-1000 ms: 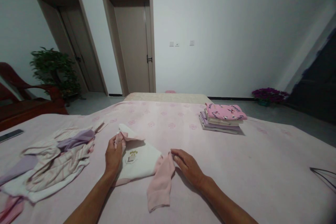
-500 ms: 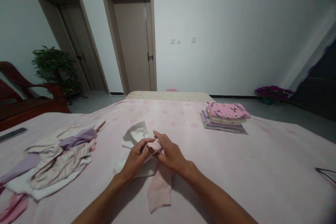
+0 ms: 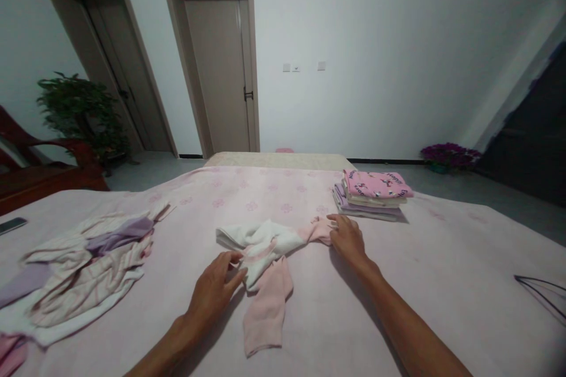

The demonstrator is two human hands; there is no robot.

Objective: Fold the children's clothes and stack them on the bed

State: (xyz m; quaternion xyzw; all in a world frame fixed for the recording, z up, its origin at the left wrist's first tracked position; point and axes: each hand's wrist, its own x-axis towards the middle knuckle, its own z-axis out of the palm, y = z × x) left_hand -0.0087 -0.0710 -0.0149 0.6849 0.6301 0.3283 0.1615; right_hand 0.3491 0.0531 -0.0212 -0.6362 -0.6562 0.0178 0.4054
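Note:
A small white shirt with pink sleeves (image 3: 265, 247) lies crumpled on the bed. One of its sleeves points toward me, and the other stretches out to the right. At the white body's left edge is my left hand (image 3: 214, 285), open, with a gap between thumb and index finger. My right hand (image 3: 349, 241) is closed on the end of the right-hand sleeve; its thumb is hidden from view.
Loose clothes (image 3: 88, 271) lie heaped on the left, with a phone (image 3: 12, 225) beyond them. A folded stack topped by a pink printed garment (image 3: 375, 184) stands back right on the pink flowered sheet (image 3: 424, 306). A thin black looped object (image 3: 537, 287) lies far right.
My hands have moved apart from the bunched pink cloth they held together. One sleeve now extends right with my right hand, and the white body is more spread out.

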